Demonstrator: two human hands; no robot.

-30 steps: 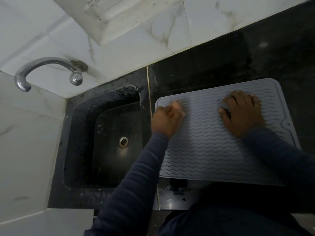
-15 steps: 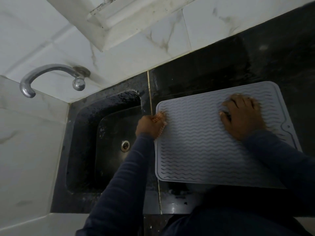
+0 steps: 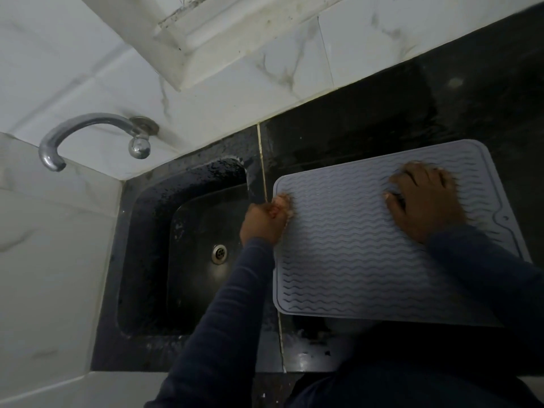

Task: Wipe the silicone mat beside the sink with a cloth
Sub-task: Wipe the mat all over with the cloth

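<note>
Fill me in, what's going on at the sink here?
A person is working on the grey silicone mat, which lies on the black counter just right of the sink. The left hand grips a small pinkish bundle, apparently the cloth, at the mat's left edge. The right hand presses down on the mat's far right part, seemingly steadying it.

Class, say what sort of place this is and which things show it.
Probably a kitchen or wash area: a black sink, a curved metal tap on the tiled wall, and a ribbed mat on the counter.
</note>
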